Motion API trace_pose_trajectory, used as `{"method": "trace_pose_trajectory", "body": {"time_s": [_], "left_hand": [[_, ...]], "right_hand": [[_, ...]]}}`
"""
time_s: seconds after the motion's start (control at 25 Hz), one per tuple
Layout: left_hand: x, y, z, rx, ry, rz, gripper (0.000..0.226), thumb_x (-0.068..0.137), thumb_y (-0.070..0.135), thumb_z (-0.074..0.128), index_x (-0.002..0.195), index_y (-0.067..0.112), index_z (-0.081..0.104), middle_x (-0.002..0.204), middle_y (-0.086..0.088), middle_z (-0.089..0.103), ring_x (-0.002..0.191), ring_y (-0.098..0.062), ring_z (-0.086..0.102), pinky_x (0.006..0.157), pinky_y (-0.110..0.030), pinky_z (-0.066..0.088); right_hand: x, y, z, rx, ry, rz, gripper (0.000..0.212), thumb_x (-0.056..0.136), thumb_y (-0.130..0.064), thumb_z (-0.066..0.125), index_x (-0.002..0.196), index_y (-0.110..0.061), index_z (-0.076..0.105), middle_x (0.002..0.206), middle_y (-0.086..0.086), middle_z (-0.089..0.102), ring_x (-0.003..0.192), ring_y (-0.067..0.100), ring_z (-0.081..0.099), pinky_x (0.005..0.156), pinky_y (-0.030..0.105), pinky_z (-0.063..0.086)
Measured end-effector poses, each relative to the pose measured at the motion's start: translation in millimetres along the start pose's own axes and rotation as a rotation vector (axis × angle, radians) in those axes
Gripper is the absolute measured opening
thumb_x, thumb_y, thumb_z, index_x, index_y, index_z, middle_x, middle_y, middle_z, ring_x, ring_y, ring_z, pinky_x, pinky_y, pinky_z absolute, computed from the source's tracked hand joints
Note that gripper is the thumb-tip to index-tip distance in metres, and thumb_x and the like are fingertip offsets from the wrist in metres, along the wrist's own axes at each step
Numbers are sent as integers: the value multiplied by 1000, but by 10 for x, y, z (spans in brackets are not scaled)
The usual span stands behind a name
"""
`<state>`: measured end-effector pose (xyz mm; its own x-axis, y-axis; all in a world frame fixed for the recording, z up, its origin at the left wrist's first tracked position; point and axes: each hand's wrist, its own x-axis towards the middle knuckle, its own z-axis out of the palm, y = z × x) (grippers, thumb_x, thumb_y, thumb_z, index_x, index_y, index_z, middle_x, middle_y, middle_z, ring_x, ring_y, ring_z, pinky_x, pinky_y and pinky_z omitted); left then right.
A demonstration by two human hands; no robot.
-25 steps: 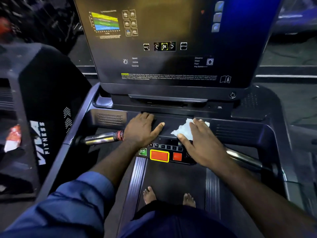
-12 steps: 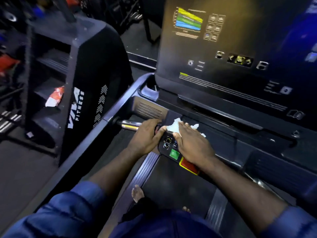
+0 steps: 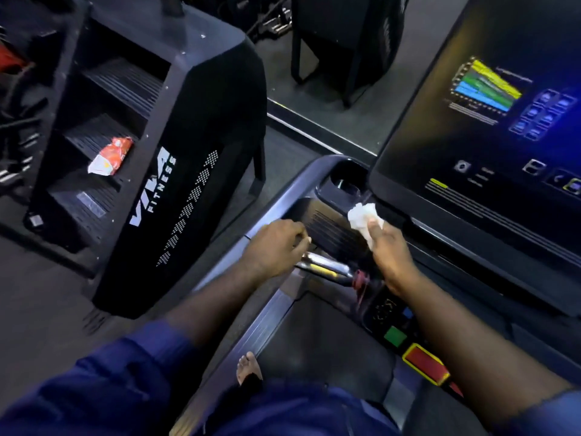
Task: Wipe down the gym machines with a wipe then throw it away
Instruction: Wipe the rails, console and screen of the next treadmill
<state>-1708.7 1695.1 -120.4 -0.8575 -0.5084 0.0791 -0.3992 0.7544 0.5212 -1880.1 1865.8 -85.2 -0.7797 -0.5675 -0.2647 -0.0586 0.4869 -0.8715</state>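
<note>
I stand on a treadmill with a dark console (image 3: 330, 228) and a large screen (image 3: 490, 127). My right hand (image 3: 391, 251) grips a crumpled white wipe (image 3: 361, 215) and presses it on the console's ribbed left panel, just below the cup holder (image 3: 344, 180). My left hand (image 3: 276, 247) hovers at that panel's left edge with fingers loosely curled, holding nothing. It sits just above the chrome handlebar (image 3: 323, 267). The hands are a short gap apart.
A black "VIVA FITNESS" stair machine (image 3: 176, 184) stands close on the left, with an orange-white wrapper (image 3: 108, 157) on one step. Green (image 3: 394, 336) and red (image 3: 426, 365) buttons sit on the panel under my right forearm. My bare foot (image 3: 248, 368) is on the belt.
My view swung left. The right hand carried the wipe from the button panel leftward and up to the ribbed panel by the cup holder. The left hand shifted left, off the handlebar's end.
</note>
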Motion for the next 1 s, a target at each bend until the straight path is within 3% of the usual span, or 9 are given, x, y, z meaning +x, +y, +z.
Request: {"method": "trace_pose_trajectory", "body": {"time_s": [0.12,0.2,0.32,0.48,0.56,0.64,0.76,0.84,1.0], "left_hand": [[22,-491,-226,114,171,-56,30,93,43,52,100,20,70,100,-3,70,94,-31,64,81,-46,53],[-48,-736,-282,93,108,-222,33,98,48,53,108,19,64,107,-7,68,100,-33,63,84,-47,53],[-210,-894,-166,-93,-59,-457,38,105,57,44,110,23,59,113,-6,70,105,-31,65,88,-45,53],[-229,-912,-157,-274,50,-515,39,110,40,35,87,18,58,98,-9,72,93,-31,66,84,-46,50],[-240,-924,-220,-242,73,-493,36,110,28,40,80,16,56,88,-8,69,88,-32,65,80,-46,47],[-256,-983,-213,-274,108,-524,42,111,31,38,81,10,60,83,-6,69,84,-31,66,78,-45,48],[-197,-935,-208,-562,225,-813,56,112,44,39,85,9,73,80,-1,76,77,-14,70,80,-34,54],[-149,-922,-219,-559,207,-877,57,113,43,39,86,11,77,76,6,77,72,-3,68,77,-28,51],[-149,-873,-282,-484,161,-915,60,113,46,32,89,15,78,84,2,79,86,-15,74,89,-36,56]], "right_hand": [[290,-175,510,161,89,15,51,105,-51,47,126,-13,72,99,-3,76,93,17,71,93,38,56],[410,-263,825,-12,66,-143,56,104,-54,41,133,-14,68,117,6,75,110,26,69,102,41,51],[525,-240,1274,-459,-263,-517,50,112,-36,34,156,-14,45,159,10,47,150,27,38,123,32,24],[583,-117,1441,-934,-538,-976,66,109,-55,26,165,-20,23,173,-2,19,161,26,4,129,52,0],[700,-169,1298,-1006,-662,-1103,72,108,-63,23,166,-22,16,173,-6,15,161,17,4,130,47,-2],[930,-253,1262,-1067,-570,-1063,74,106,-65,18,164,-19,25,170,-2,28,159,18,15,131,45,3],[999,-432,1614,-1076,-301,-900,59,109,-56,29,123,-13,67,122,8,68,127,30,56,126,53,21],[709,-485,1881,-973,-370,-1001,43,109,-41,41,97,-16,73,93,8,71,98,31,64,117,56,32],[410,-345,1736,-847,-551,-1177,39,108,-35,38,127,-21,69,126,0,69,120,21,60,113,41,34]]}}
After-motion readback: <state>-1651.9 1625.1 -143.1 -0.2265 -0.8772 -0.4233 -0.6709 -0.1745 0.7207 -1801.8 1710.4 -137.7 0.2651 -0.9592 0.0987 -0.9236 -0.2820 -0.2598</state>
